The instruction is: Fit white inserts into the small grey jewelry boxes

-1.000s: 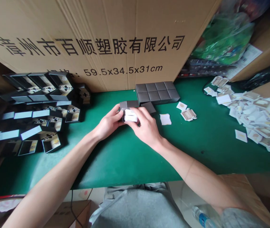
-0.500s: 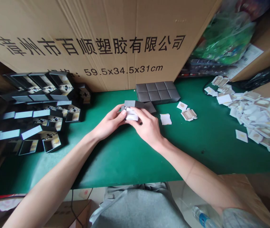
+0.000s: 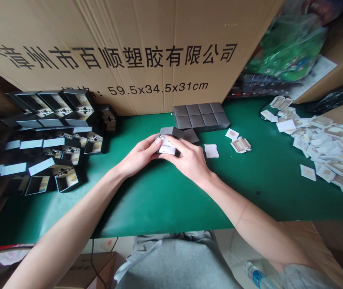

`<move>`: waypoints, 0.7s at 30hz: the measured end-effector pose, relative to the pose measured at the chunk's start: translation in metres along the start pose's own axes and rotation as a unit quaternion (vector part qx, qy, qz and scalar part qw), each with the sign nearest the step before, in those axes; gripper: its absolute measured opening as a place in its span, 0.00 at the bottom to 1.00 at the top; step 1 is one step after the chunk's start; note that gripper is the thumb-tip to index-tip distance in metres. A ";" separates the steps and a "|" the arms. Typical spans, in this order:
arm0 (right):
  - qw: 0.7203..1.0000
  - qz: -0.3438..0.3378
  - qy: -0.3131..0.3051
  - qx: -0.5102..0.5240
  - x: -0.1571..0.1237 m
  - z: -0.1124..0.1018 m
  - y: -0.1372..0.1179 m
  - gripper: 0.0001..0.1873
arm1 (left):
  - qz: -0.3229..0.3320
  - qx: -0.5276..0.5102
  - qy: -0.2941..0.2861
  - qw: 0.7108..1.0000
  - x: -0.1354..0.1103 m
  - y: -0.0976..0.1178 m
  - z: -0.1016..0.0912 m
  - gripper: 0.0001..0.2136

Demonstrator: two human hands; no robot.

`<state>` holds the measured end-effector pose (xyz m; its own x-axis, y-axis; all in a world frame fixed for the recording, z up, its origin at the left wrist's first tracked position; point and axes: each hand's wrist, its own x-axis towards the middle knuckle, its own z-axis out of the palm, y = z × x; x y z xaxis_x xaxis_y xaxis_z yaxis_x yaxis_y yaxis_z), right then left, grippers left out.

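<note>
Both my hands meet over the middle of the green table (image 3: pixel 165 192). My left hand (image 3: pixel 138 157) and my right hand (image 3: pixel 188 160) are closed round a small dark grey box (image 3: pixel 168 131) with white flaps or a white insert (image 3: pixel 166 147) showing between the fingers. A closed dark grey box (image 3: pixel 191 135) lies just behind my right hand. Behind that is a tidy block of several closed grey boxes (image 3: pixel 201 115). A white paper piece (image 3: pixel 211 151) lies right of my right hand.
Several open dark boxes with white flaps (image 3: pixel 54 148) crowd the table's left side. A heap of white paper inserts (image 3: pixel 319 144) covers the right side, a few more (image 3: pixel 239 143) nearer the middle. A large printed carton (image 3: pixel 129 52) stands behind. A water bottle (image 3: pixel 257 277) lies below right.
The box's lid flap has tipped further over the white insert, and my fingers have drawn closer round the box. The hands stay in the same spot.
</note>
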<state>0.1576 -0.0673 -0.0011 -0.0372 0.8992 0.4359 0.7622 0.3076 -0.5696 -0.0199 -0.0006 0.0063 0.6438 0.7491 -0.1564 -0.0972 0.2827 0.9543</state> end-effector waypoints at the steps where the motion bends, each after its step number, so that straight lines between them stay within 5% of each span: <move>1: 1.000 -0.003 -0.004 -0.003 0.000 0.000 0.000 0.26 | -0.003 -0.002 0.002 1.000 0.000 0.000 0.000 0.21; 8: 0.998 -0.021 -0.007 -0.054 0.000 0.000 0.001 0.27 | -0.023 -0.013 0.028 0.999 -0.002 0.001 0.001 0.24; 15: 0.998 -0.019 -0.016 -0.062 -0.002 0.002 0.000 0.28 | 0.009 0.050 -0.021 0.998 -0.003 0.002 0.000 0.26; 21: 1.000 -0.010 -0.017 -0.022 -0.002 0.000 -0.003 0.27 | -0.004 0.018 -0.008 1.000 -0.004 0.004 0.000 0.21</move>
<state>0.1555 -0.0697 0.0002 -0.0753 0.9033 0.4223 0.7882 0.3133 -0.5296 -0.0227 -0.0029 0.0104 0.6569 0.7369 -0.1600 -0.0656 0.2672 0.9614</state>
